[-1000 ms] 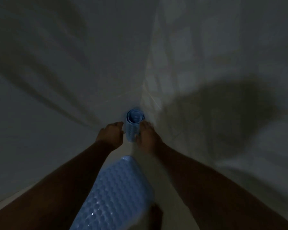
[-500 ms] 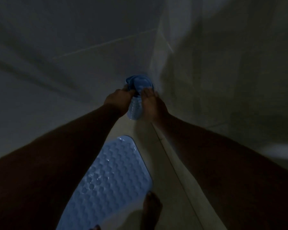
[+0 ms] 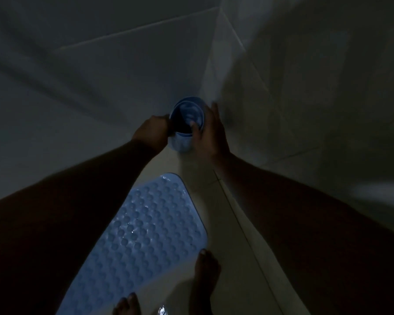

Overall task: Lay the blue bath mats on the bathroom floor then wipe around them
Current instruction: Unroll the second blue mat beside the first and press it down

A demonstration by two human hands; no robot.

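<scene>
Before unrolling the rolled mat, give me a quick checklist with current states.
1. Both hands on the rolled blue rubber bath mat: ok, left hand and right hand grip its sides.
2. Roll still coiled: ok.
3. First blue bubble-textured mat flat on the tiled floor: ok.
4. Bare floor ahead for the second mat: cannot tell, too dark.
5. Bare feet clear of the roll: ok.

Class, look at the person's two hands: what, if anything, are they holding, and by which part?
A rolled blue bath mat, gripped near its open upper end: left hand on one side, right hand on the other.
</scene>
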